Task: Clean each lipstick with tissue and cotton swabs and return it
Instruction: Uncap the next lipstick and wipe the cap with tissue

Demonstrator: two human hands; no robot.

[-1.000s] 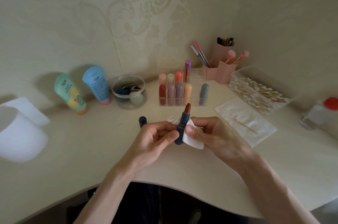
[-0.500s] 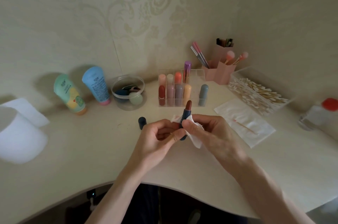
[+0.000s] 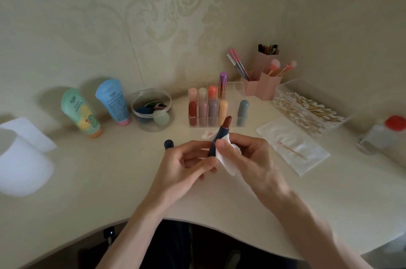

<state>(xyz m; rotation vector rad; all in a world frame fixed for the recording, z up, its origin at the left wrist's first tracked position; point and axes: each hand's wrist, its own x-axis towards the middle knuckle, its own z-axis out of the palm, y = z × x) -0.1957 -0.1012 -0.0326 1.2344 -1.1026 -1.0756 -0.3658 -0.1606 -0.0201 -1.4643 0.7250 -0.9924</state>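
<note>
Head view, and both hands are busy at the middle of the worktop (image 3: 109,181). The left hand (image 3: 184,167) has its fingers curled round the lower end of the dark blue lipstick (image 3: 217,138), holding it tilted, brown-red tip pointing far and slightly right. The right hand (image 3: 252,156) pinches a folded white tissue (image 3: 227,163) against the side of the tube, thumb pressed on the near face, other fingers wrapped behind. Lipstick held above the worktop, just in front of the clear organizer (image 3: 236,88), where a row of capped lipsticks stands upright in their slots. Its dark blue cap (image 3: 168,144) stands on the worktop just left of the left hand. A small crumpled scrap with a pink stain (image 3: 207,134) lies between the hands and the organizer. Off to the right, a flat tissue sheet (image 3: 312,154) carries one used cotton swab (image 3: 294,151), and beyond it sits the clear box of swabs (image 3: 281,93). Far left, two squeeze tubes lean on the wall beside a clear round tub.
</note>
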